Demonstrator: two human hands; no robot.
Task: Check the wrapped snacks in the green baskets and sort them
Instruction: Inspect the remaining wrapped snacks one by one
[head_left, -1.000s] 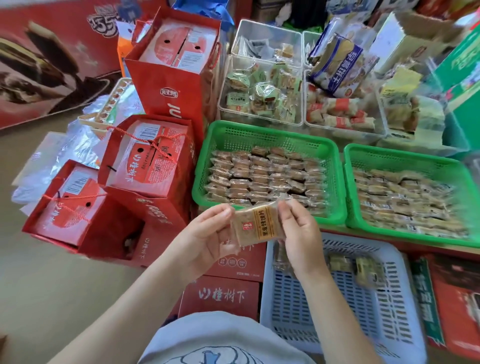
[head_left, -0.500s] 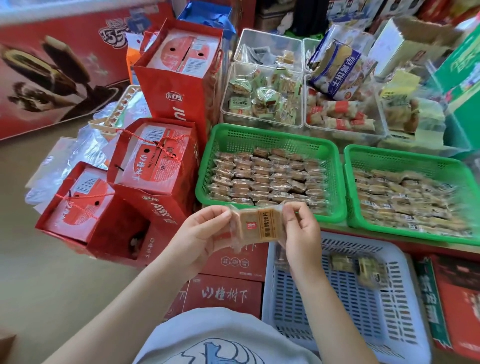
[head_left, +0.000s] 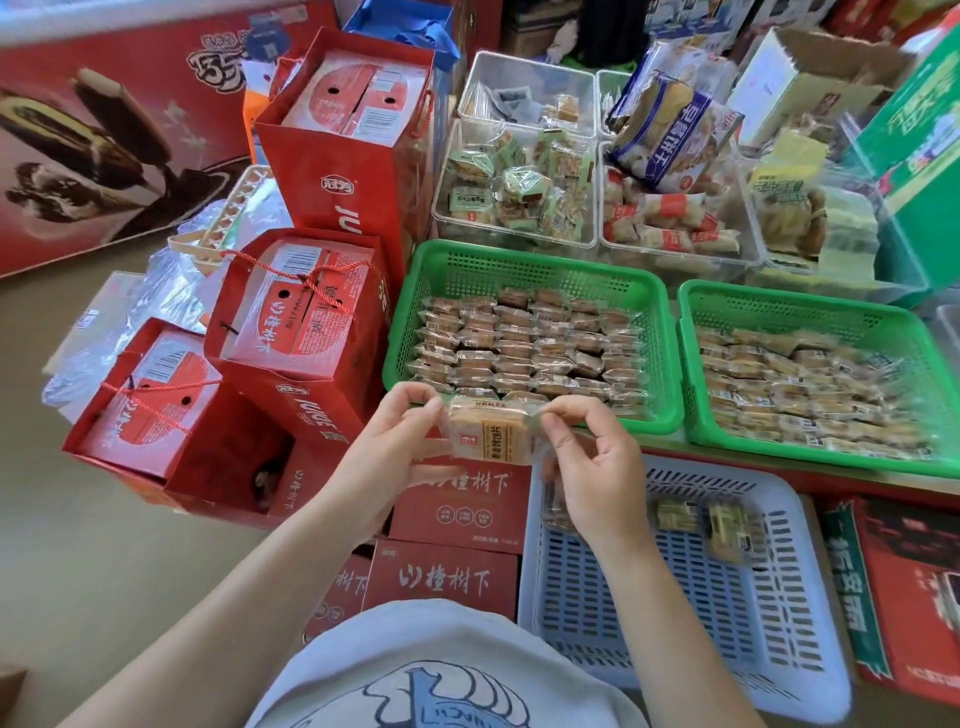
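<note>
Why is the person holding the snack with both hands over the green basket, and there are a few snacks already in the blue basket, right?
Nearly. Both hands, left hand and right hand, pinch the wrapped snack, but the head view shows it in front of the green basket, not over it. The blue basket holds a few snacks.

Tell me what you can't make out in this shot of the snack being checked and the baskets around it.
Head view only:
- Held snack: label print too small and soft to read; fingers of left hand and right hand cover its ends.
- White basket: right hand hides its near-left corner; the snacks inside are blurred.
- Right green basket: far end cut off by the frame edge, contents motion-blurred.
</note>
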